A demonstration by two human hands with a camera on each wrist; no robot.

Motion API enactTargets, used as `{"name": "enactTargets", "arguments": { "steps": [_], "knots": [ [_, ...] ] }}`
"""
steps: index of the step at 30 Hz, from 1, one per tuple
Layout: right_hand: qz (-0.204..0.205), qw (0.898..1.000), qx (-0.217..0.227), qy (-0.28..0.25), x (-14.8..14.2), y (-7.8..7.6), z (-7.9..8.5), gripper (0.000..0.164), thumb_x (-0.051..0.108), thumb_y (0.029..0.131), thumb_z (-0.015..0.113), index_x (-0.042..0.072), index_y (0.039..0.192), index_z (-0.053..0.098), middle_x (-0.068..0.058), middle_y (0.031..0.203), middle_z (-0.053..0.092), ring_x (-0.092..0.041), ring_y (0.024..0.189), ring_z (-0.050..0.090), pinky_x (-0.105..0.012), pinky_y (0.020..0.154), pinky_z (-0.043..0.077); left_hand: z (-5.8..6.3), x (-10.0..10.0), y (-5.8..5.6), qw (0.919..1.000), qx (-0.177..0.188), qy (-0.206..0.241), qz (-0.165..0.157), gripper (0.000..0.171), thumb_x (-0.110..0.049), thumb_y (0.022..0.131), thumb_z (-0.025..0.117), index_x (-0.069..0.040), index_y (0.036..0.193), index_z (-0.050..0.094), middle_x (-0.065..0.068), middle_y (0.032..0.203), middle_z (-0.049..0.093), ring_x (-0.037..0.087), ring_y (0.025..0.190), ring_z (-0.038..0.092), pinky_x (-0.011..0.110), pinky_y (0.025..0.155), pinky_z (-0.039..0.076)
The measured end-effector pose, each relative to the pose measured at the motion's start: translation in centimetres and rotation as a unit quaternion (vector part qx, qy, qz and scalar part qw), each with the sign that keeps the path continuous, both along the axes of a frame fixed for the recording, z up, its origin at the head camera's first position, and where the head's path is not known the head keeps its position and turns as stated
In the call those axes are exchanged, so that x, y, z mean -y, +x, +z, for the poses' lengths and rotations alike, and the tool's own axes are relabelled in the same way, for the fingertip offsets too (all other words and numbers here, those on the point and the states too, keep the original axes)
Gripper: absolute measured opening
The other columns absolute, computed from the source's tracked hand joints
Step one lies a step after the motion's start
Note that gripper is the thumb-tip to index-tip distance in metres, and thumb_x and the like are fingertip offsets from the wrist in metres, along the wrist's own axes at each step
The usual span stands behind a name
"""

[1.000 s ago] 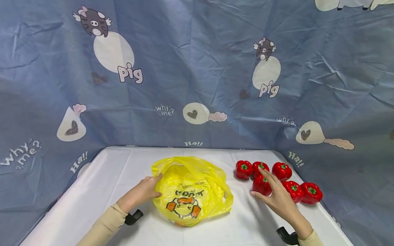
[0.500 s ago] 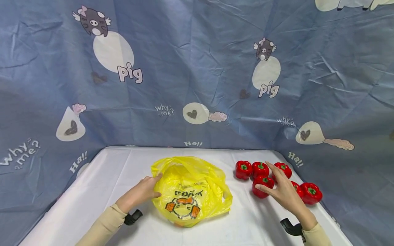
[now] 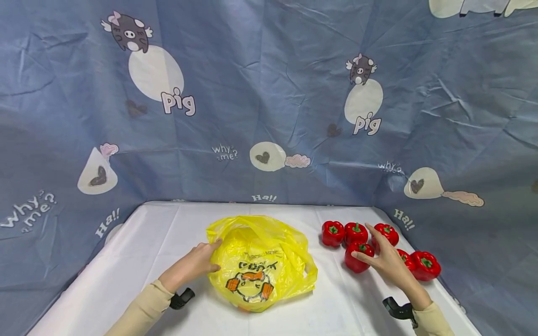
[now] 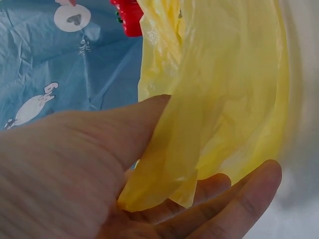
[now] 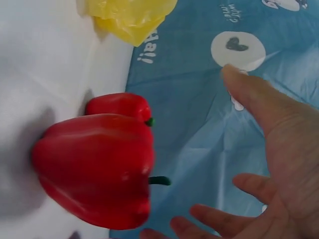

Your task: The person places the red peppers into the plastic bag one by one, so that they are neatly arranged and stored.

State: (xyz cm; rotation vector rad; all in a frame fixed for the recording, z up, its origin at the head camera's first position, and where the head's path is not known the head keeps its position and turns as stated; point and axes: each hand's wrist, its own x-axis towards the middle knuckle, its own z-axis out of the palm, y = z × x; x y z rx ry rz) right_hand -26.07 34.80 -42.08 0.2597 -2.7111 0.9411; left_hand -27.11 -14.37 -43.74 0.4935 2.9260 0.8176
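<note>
A yellow plastic bag point(image 3: 260, 261) with a cartoon print lies on the table, its mouth gaping open. At its left rim my left hand point(image 3: 195, 263) holds the film between thumb and fingers; in the left wrist view the bag's edge point(image 4: 169, 164) passes between them. Over the group of red bell peppers on the right, my right hand point(image 3: 391, 263) hovers with thumb and fingers spread, holding nothing. The nearest bell pepper point(image 3: 356, 261) sits just left of its thumb. In the right wrist view a large bell pepper point(image 5: 99, 164) stands apart from the fingers. One pepper is partly hidden by the hand.
More red bell peppers stand around: one at the back left point(image 3: 333, 234), one beside it point(image 3: 355, 233), one at the back right point(image 3: 388, 233) and one near the table's right edge point(image 3: 426, 266). A blue printed cloth point(image 3: 269, 116) walls the white table point(image 3: 176, 219).
My right hand has drawn back to the right, uncovering the nearest pepper and covering more of those on the right. The left hand and the bag have stayed in place.
</note>
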Motion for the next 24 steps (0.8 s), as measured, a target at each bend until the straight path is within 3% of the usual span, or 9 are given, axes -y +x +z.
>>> {"name": "enactTargets", "arguments": {
  "steps": [3, 7, 10, 15, 24],
  "knots": [
    [0.002, 1.0, -0.001, 0.002, -0.3, -0.2, -0.7, 0.095, 0.04, 0.077, 0.079, 0.005, 0.15, 0.03, -0.03, 0.146, 0.037, -0.05, 0.129, 0.041, -0.064, 0.098, 0.038, -0.1, 0.0, 0.0, 1.0, -0.001, -0.003, -0.001, 0.076, -0.006, 0.079, 0.077, 0.01, 0.142, 0.039, 0.005, 0.062, 0.051, 0.01, 0.047, 0.029, 0.022, 0.047, 0.028],
    [-0.004, 1.0, -0.001, 0.009, -0.8, -0.5, -1.3, 0.095, 0.039, 0.076, 0.08, 0.004, 0.149, 0.03, -0.032, 0.144, 0.039, -0.051, 0.129, 0.041, -0.063, 0.099, 0.038, -0.1, 0.1, 0.0, 1.0, -0.002, -0.009, -0.001, 0.075, -0.006, 0.078, 0.077, 0.01, 0.141, 0.041, 0.023, 0.092, 0.066, 0.011, 0.05, 0.034, 0.024, 0.049, 0.031],
    [-0.006, 1.0, 0.006, 0.005, -1.1, -0.6, -1.6, 0.096, 0.039, 0.076, 0.08, 0.004, 0.15, 0.029, -0.033, 0.145, 0.038, -0.051, 0.13, 0.04, -0.061, 0.1, 0.037, -0.1, 0.1, -0.1, 0.9999, -0.001, -0.011, 0.0, 0.074, -0.006, 0.077, 0.078, 0.01, 0.14, 0.042, 0.032, 0.116, 0.062, 0.012, 0.051, 0.036, 0.025, 0.049, 0.032],
    [-0.006, 1.0, 0.024, -0.006, -1.3, -0.9, -2.0, 0.096, 0.037, 0.077, 0.08, 0.001, 0.15, 0.028, -0.033, 0.144, 0.038, -0.051, 0.129, 0.04, -0.059, 0.1, 0.039, 0.0, 0.1, 0.0, 0.9999, -0.008, -0.012, -0.002, 0.074, -0.005, 0.077, 0.078, 0.011, 0.14, 0.042, 0.03, 0.105, 0.065, 0.012, 0.051, 0.036, 0.026, 0.049, 0.033],
    [-0.021, 0.998, 0.057, 0.0, -1.3, -1.0, -3.3, 0.096, 0.041, 0.078, 0.078, 0.001, 0.149, 0.027, -0.031, 0.144, 0.039, -0.051, 0.129, 0.04, -0.064, 0.098, 0.038, -0.1, 0.0, 0.0, 0.9999, -0.01, -0.01, -0.003, 0.073, -0.004, 0.077, 0.078, 0.012, 0.139, 0.042, 0.035, 0.12, 0.059, 0.013, 0.052, 0.041, 0.026, 0.049, 0.035]
  ]
}}
